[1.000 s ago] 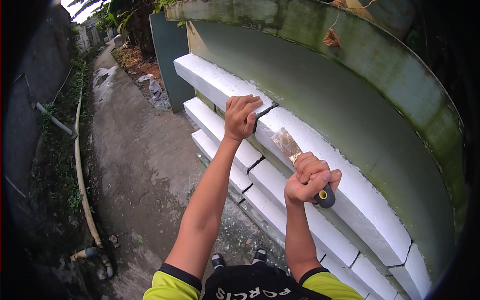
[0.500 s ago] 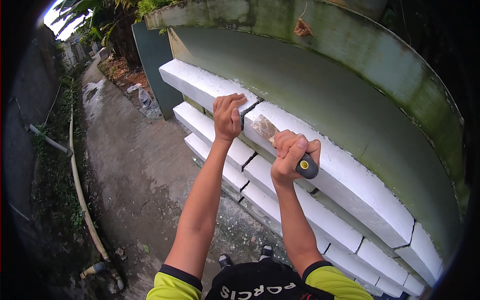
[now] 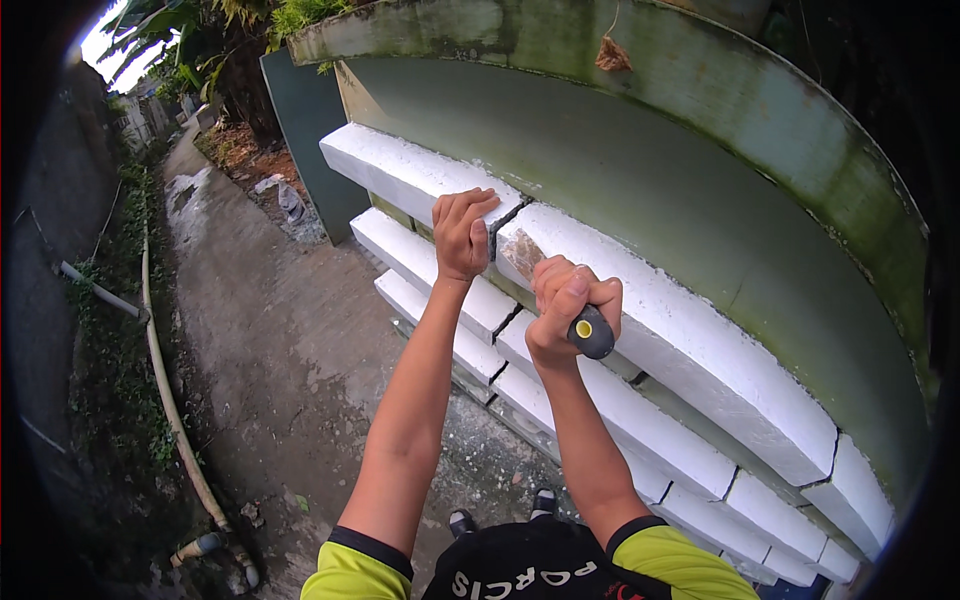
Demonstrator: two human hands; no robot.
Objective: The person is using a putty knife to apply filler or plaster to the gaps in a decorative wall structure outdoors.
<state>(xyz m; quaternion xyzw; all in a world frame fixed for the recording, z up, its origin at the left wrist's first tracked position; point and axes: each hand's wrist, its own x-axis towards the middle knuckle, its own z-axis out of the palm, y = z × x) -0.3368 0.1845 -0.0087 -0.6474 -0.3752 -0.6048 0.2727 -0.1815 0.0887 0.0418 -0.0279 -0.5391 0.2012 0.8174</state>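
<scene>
right grip [image 3: 566,306] clamped on scraper [image 3: 522,255] | scraper at white block [image 3: 690,345]'s end, 4 o'clock from left grip [image 3: 463,236] | left grip rests on neighbouring block [image 3: 405,172], clamping unclear | risk: hard push skidding toward 10 o'clock could nick left grip; steep tilt could gouge white block

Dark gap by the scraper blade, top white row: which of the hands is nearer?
Left. The left hand is on the white block just left of the dark gap; the right hand, farther to its right, grips the scraper.
</scene>
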